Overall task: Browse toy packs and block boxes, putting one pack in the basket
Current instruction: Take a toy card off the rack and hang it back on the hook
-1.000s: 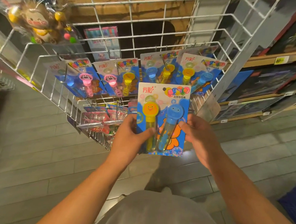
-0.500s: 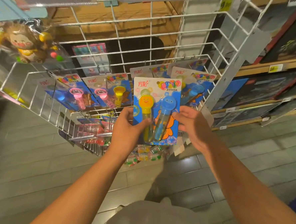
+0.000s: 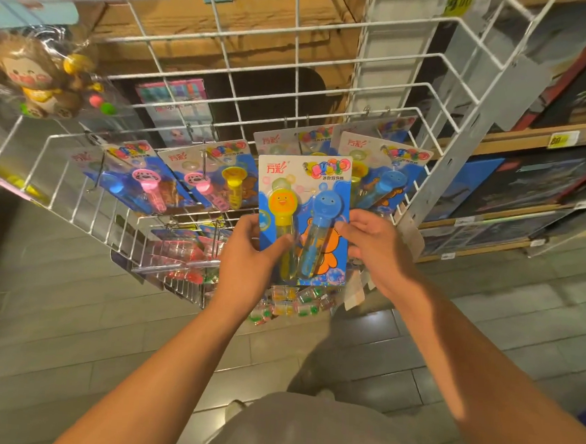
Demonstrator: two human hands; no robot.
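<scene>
Both my hands, left hand (image 3: 248, 253) and right hand (image 3: 375, 251), pinch the bubble-wand pack (image 3: 302, 219) by its edges before the wire rack (image 3: 224, 90); browsing underway, basket drop pending.

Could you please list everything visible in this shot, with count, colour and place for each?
held bubble-wand pack: one, blue card with a yellow and a blue wand, centre, in front of the rack
hanging bubble-wand packs: several, blue cards with pink, yellow and blue wands, on the rack's hooks behind
wire rack: one, white, upper half of the view
monkey toy in clear bag: one, brown, hanging upper left
small packs: a cluster, clear with mixed colours, low on the rack
boxes on shelves: several, dark, right side
tiled floor: grey, below
left hand: fingers grip the held pack's left edge
right hand: fingers grip its right edge
</scene>
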